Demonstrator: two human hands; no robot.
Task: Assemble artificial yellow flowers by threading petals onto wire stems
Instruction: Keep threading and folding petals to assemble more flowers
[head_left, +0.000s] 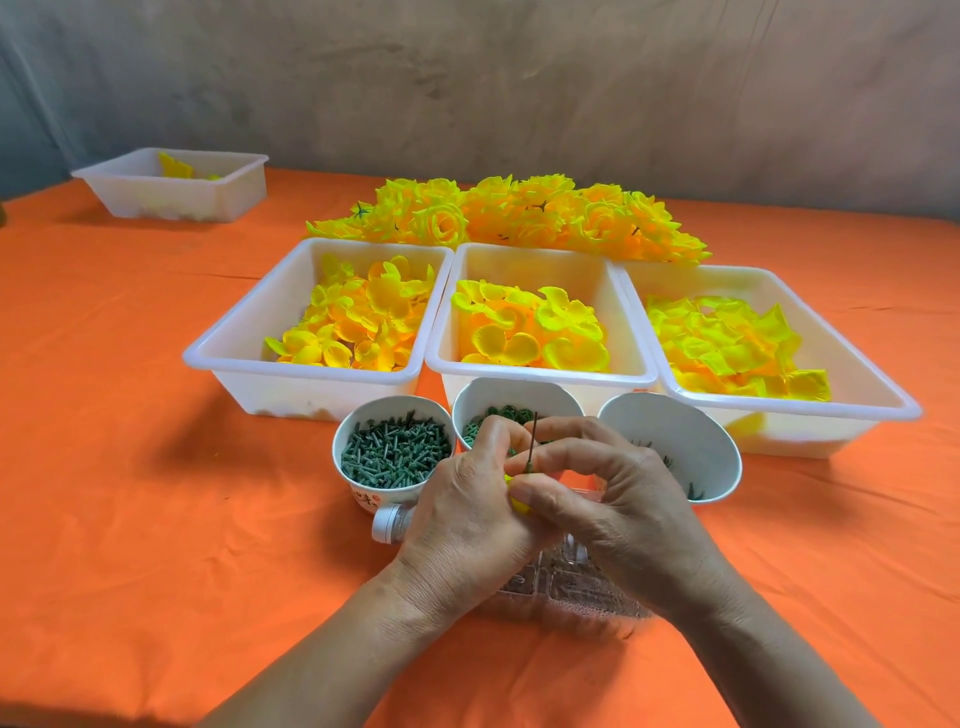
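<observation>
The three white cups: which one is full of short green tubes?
The left cup, beside the left hand. The middle cup holds round green pieces; the right cup looks nearly empty.

Table (130, 493) orange-covered, lightly creased. Mottled grey-brown wall (519, 78) behind. Small bottle (388, 524), white cap, lies on its side near the table's middle. Clear plastic container (571, 590) just beside it, partly hidden.
</observation>
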